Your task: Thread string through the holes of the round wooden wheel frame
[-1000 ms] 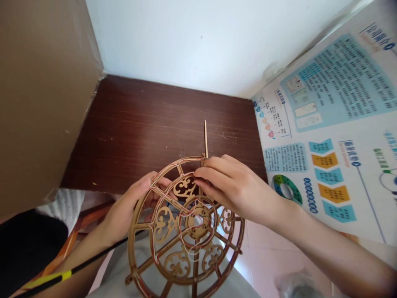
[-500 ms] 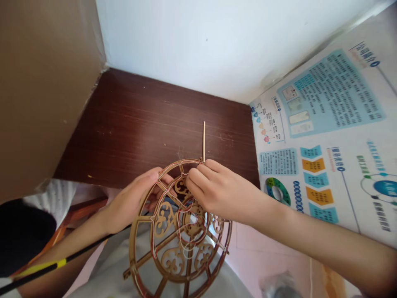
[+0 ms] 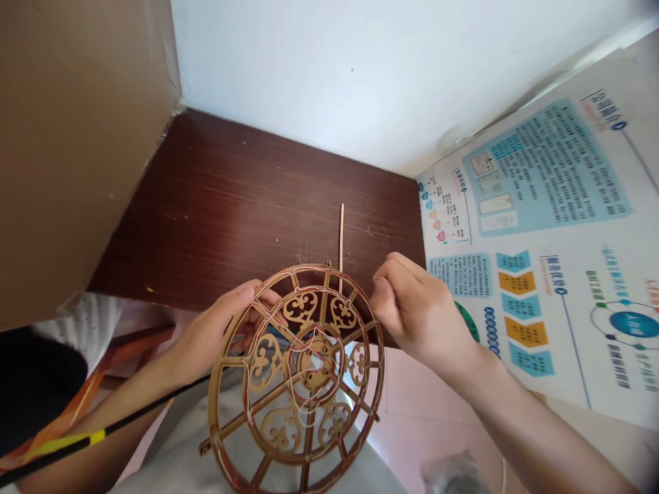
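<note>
A round, bronze-coloured openwork frame [image 3: 307, 461] with scroll ornaments is tilted in front of me. Thin red and white wires run along its rings and spokes, and a loose pale loop hangs near the hub. My left hand [image 3: 234, 312] grips the upper left rim, thumb on top and fingers behind. Off the upper right rim, my right hand [image 3: 412, 302] is closed in a pinch; whatever it may hold is hidden. Beyond the frame, a thin pale stick [image 3: 341, 237] lies on the dark wooden table [image 3: 247, 199], its lower end behind the rim.
A white wall [image 3: 309, 75] rises behind the table, and a brown panel [image 3: 77, 137] stands on the left. Printed posters [image 3: 556, 178] cover the right side. A black and yellow rod or cord [image 3: 118, 425] crosses my left forearm. A clear plastic bag [image 3: 456, 473] sits low on the right.
My right hand has moved right, from the top of the frame to outside its rim, uncovering the upper ornaments. The left hand keeps its grip; the frame has shifted slightly.
</note>
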The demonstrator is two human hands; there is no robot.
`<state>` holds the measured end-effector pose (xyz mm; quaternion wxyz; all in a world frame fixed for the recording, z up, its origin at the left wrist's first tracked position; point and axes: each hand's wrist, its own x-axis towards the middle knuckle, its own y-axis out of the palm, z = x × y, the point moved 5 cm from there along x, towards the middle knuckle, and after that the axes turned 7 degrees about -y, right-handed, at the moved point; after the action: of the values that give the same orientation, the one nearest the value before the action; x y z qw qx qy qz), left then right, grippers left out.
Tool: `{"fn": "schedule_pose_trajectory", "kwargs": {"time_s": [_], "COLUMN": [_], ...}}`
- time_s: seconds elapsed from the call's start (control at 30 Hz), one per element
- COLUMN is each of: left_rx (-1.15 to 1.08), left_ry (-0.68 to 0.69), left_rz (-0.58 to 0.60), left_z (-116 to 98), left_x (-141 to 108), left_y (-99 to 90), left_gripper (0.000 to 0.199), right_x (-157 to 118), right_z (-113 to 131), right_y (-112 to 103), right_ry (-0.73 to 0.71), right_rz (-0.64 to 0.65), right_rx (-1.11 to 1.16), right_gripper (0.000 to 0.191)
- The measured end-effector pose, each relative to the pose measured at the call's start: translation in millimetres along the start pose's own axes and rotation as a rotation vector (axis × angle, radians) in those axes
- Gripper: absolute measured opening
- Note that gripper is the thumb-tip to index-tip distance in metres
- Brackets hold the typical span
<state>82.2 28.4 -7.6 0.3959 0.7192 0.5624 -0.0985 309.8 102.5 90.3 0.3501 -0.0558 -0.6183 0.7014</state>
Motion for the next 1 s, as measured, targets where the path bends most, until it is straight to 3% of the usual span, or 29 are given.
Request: {"fn": "schedule_pose_trajectory", "kwargs": {"time_s": [0.1, 0.17, 0.27, 0.33, 0.37, 0.43, 0.6, 0.8, 1.0], "left_rx": [-0.038, -0.057, -0.094, -0.109, -0.116, -0.148, -0.284, -0.299, -0.305], "left_ry": [-0.004, 0.002, 0.01, 0.018, 0.026, 0.052, 0.146, 0.188, 0.212], "left_rz": [-0.02, -0.03, -0.055, -0.089, -0.105, -0.125, -0.151, -0.195, -0.144], "left_z": [7, 10, 13, 11, 10, 5, -8, -13, -14], "left_x": [0, 1, 1, 2, 2, 1, -1, 6, 11], "left_y": [-7.5, -11.9, -16.6, -18.6, -19.0, -18.5, -14.2, -13.5, -7.6], "left_gripper": [0.038, 0.037, 0.04, 0.042, 0.042, 0.041, 0.037, 0.051, 0.057], "right_x": [-15, -26, -44, -57, -63, -76, -106, -97, -92], "right_z": [-5, -8, -23, -38, -45, -54, -50, -10, -7], "right_y": [-12, -21, -29, -22, -15, 1, 37, 59, 67], "right_ry": [0.05, 0.086, 0.275, 0.431, 0.487, 0.577, 0.803, 0.854, 0.857], "right_rz": [-0.073, -0.201, -0.46, -0.548, -0.564, -0.551, -0.513, -0.289, -0.322], "right_rx": [0.124, 0.157, 0.139, 0.258, 0.376, 0.583, 0.918, 1.247, 1.371], "right_gripper": [0.028, 0.023, 0.016, 0.008, 0.02, 0.033, 0.024, 0.065, 0.059]}}
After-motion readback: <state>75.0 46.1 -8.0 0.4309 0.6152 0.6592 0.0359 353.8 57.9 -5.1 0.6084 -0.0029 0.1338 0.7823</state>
